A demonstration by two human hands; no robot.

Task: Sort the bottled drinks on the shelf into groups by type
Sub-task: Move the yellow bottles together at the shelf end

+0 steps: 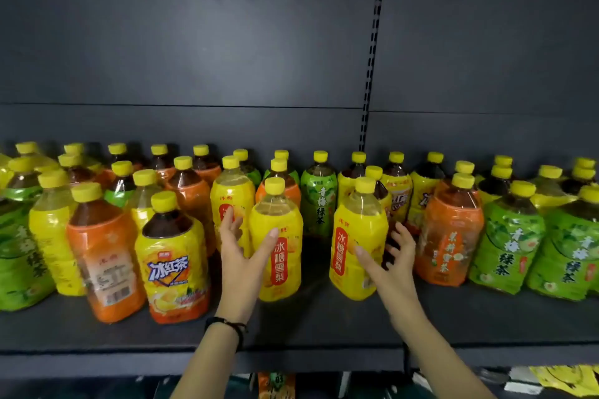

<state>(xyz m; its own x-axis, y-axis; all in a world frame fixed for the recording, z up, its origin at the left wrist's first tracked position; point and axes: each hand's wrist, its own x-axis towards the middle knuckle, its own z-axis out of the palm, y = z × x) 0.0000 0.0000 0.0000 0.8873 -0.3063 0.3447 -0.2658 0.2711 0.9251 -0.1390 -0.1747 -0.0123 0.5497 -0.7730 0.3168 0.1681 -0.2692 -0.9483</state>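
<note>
Many yellow-capped bottles stand mixed on a dark shelf. Two yellow pear-drink bottles stand at the front centre, one on the left and one on the right, with a gap between them. My left hand is open at the left side of the left bottle, thumb across its label. My right hand is open at the right side of the right bottle, fingers spread, thumb against its label. Neither bottle is lifted. An iced-tea bottle stands left of my left hand and an orange-labelled bottle right of my right hand.
Green-tea bottles stand at far right and far left; another orange-labelled bottle is front left. More bottles fill the rows behind. The shelf's front strip is bare; a slotted upright runs up the back panel.
</note>
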